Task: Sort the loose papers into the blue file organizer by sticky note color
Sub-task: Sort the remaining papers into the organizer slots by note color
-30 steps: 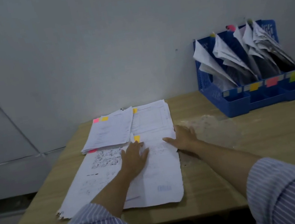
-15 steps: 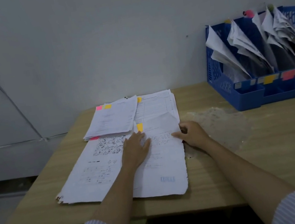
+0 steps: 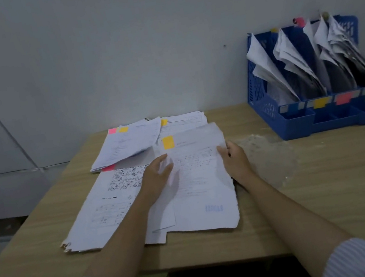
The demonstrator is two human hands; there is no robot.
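Observation:
A white sheet (image 3: 201, 178) with an orange sticky note (image 3: 168, 142) at its top left has its far end raised off the table. My right hand (image 3: 235, 162) grips its right edge. My left hand (image 3: 156, 176) holds its left edge, fingers partly under the paper. Beneath it lie more loose sheets (image 3: 106, 206), one with a pink note (image 3: 108, 168). A second stack (image 3: 129, 142) behind carries pink and orange notes. The blue file organizer (image 3: 295, 123) stands at the back right, its slots holding papers, with blue, orange, pink and green labels along the front.
The wooden table (image 3: 317, 188) has a pale scuffed patch (image 3: 268, 153) right of the papers. A grey wall rises directly behind the table and the organizer. The table's front edge runs just below my forearms.
The far end of the orange-noted sheet has risen off the pile. My right hand went from resting at its edge to gripping it, and my left hand has slid under its left side.

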